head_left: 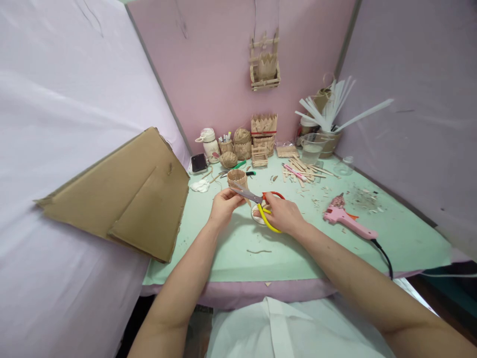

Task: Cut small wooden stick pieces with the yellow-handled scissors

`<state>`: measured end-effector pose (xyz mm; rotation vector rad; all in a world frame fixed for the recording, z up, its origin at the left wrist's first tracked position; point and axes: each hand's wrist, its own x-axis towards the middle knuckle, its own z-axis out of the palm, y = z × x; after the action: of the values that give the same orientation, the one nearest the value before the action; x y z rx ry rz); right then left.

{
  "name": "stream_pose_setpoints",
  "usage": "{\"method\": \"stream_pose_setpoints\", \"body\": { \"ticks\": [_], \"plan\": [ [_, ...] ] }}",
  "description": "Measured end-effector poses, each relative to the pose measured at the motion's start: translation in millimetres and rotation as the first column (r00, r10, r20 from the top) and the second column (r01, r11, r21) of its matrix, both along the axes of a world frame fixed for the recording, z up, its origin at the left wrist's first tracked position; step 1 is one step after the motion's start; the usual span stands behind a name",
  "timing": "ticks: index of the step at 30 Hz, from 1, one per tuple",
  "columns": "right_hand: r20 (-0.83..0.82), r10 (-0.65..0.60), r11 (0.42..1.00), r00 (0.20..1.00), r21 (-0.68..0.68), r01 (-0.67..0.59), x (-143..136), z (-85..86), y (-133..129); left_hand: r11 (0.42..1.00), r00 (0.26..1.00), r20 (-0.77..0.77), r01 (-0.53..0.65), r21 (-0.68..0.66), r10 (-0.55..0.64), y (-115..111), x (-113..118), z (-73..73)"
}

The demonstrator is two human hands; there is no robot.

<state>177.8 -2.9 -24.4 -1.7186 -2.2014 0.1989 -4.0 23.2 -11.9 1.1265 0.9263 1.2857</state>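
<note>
My right hand [281, 213] is closed on the handles of a pair of scissors [249, 194], one handle red and one yellow. Their blades point left, toward my left hand [225, 205]. The fingers of my left hand are pinched by the blades, on a small light brown piece [247, 201] that is partly hidden. Just behind the blades a small wooden-stick cup [237, 177] stands upright on the green table. Under my right hand lies a round white object [257, 215], partly covered.
A pink glue gun [348, 222] with a black cord lies at the right. Loose craft sticks [302, 169] are spread farther back. Twine balls, a white bottle [209, 145] and stick-made holders line the back. Folded cardboard [149, 199] leans at the left.
</note>
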Motion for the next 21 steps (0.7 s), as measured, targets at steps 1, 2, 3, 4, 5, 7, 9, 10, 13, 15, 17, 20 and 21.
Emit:
{"method": "stream_pose_setpoints", "body": {
  "ticks": [1, 2, 3, 4, 5, 7, 9, 10, 13, 15, 17, 20, 21],
  "plan": [
    [0.003, 0.002, 1.000, 1.000, 0.001, -0.002, 0.0, -0.7, 0.3, 1.000, 1.000, 0.002, 0.002, 0.001, -0.002, -0.1, 0.2, 0.2],
    [0.006, 0.002, 1.000, 1.000, 0.001, -0.002, 0.0, -1.3, 0.6, 1.000, 1.000, 0.004, 0.007, 0.001, -0.007, -0.2, 0.3, 0.3],
    [0.009, 0.001, 1.000, 1.000, 0.000, -0.001, -0.1, -1.9, 0.7, 1.000, 1.000, 0.006, 0.011, 0.002, -0.011, -0.2, 0.4, 0.3],
    [0.014, -0.001, 1.000, 1.000, -0.002, 0.001, -0.2, -2.2, 0.7, 1.000, 1.000, 0.007, 0.013, 0.001, -0.013, -0.2, 0.4, 0.3],
    [0.019, -0.004, 1.000, 1.000, -0.004, 0.005, -0.3, -2.3, 0.6, 1.000, 1.000, 0.007, 0.015, -0.001, -0.015, -0.1, 0.4, 0.2],
    [0.032, -0.011, 1.000, 0.999, -0.005, 0.011, -0.5, -2.1, 0.2, 1.000, 1.000, 0.009, 0.018, -0.007, -0.018, -0.1, 0.3, 0.2],
    [0.042, -0.019, 1.000, 0.999, -0.006, 0.020, -0.5, -1.7, -0.1, 1.000, 1.000, 0.013, 0.021, -0.015, -0.021, -0.2, 0.1, 0.6],
    [0.044, -0.024, 1.000, 0.999, -0.007, 0.024, -0.4, -1.7, -0.1, 1.000, 1.000, 0.016, 0.024, -0.018, -0.023, -0.3, -0.1, 1.0],
    [0.008, -0.025, 1.000, 1.000, -0.017, 0.025, 0.3, -2.9, 1.1, 0.999, 0.999, 0.029, 0.029, -0.031, -0.028, -0.8, -0.3, 2.3],
    [-0.072, -0.004, 0.999, 0.997, -0.034, 0.001, 1.1, -4.0, 2.6, 0.999, 0.999, 0.043, 0.022, -0.047, -0.020, -0.8, -0.5, 3.0],
    [-0.155, 0.005, 0.999, 0.988, -0.047, -0.013, 2.0, -4.4, 3.9, 0.998, 0.998, 0.059, 0.008, -0.064, -0.005, -0.5, -0.5, 3.4],
    [-0.184, -0.025, 0.999, 0.983, -0.045, 0.017, 3.7, -3.1, 4.2, 0.998, 0.998, 0.066, -0.006, -0.070, 0.010, -0.2, -0.1, 4.0],
    [-0.171, -0.032, 0.999, 0.985, -0.041, 0.025, 4.2, -2.5, 4.0, 0.998, 0.998, 0.065, -0.008, -0.066, 0.013, -0.1, 0.1, 4.3]
  ]
}}
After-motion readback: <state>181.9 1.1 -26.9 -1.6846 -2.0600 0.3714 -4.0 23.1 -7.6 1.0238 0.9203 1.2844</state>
